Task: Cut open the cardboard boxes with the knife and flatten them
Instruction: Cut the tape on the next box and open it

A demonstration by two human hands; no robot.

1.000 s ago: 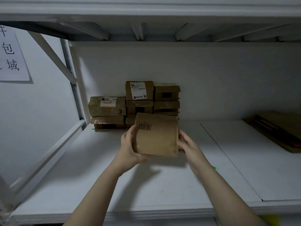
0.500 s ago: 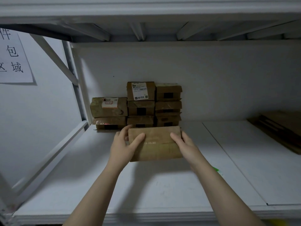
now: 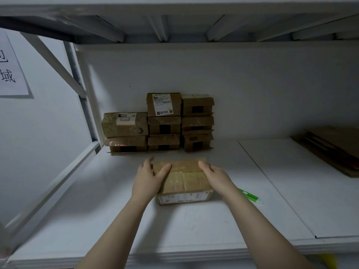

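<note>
A taped brown cardboard box [image 3: 184, 179] lies flat on the white shelf [image 3: 194, 226], its labelled side facing me. My left hand [image 3: 149, 177] grips its left end, thumb on top and fingers round the far side. My right hand [image 3: 215, 175] holds the right end, thumb on the top face. A green and white knife [image 3: 250, 196] lies on the shelf just right of the box, partly hidden by my right forearm. Several more cardboard boxes [image 3: 163, 123] are stacked against the back wall.
Flattened cardboard [image 3: 334, 148] is piled at the back right of the shelf. A metal upright and diagonal brace [image 3: 77, 90] stand at the left. An upper shelf [image 3: 174, 20] hangs low overhead. A paper sign [image 3: 9, 70] is on the left wall.
The box was held upright in the air a second ago. Both hands tipped it over and brought it down flat onto the shelf. The knife has come into view.
</note>
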